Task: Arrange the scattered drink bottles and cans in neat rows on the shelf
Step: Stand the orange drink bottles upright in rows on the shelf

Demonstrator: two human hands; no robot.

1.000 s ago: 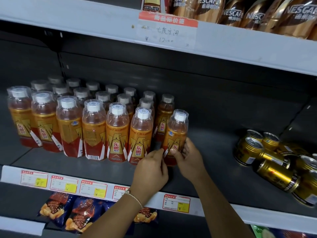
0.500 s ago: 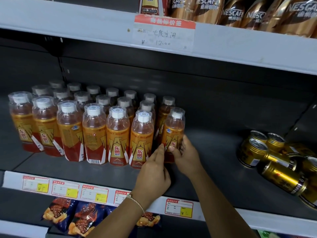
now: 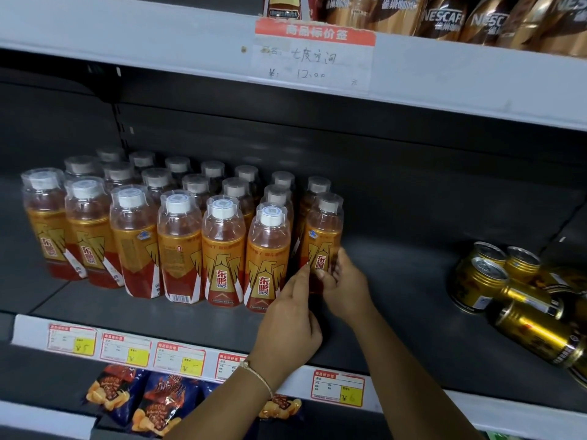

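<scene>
You have a broad stretch of bare dark grey metal shelf (image 3: pixel 397 281) open between the block of bottles on the left and the heap of gold drink cans (image 3: pixel 514 290) at the right, with further bare deck in front of the bottles up to the white front rail with its red-and-yellow price tags (image 3: pixel 181 360). The orange-labelled clear plastic drink bottles with white caps (image 3: pixel 178 246) stand upright in rows, the front row running from the left edge to the middle; the rear rows are mostly hidden, only their caps showing. The gold cans lie tumbled on their sides, touching one another, and the frame's right edge cuts several off, so you cannot count them. Above, the brown coffee bottles (image 3: pixel 444 17) on the upper white shelf are cropped at the top; below, blue snack packets (image 3: pixel 158 404) are partly covered by your forearm. The rightmost orange-labelled bottle (image 3: pixel 324 236) stands upright at the end of the block, set slightly behind the front row. Your right hand (image 3: pixel 344 287) curls its thumb and fingers round its lower body. Your left hand (image 3: pixel 290 319) has fingers nearly straight, their tips touching the same bottle's lower left side; its base is hidden behind both hands.
</scene>
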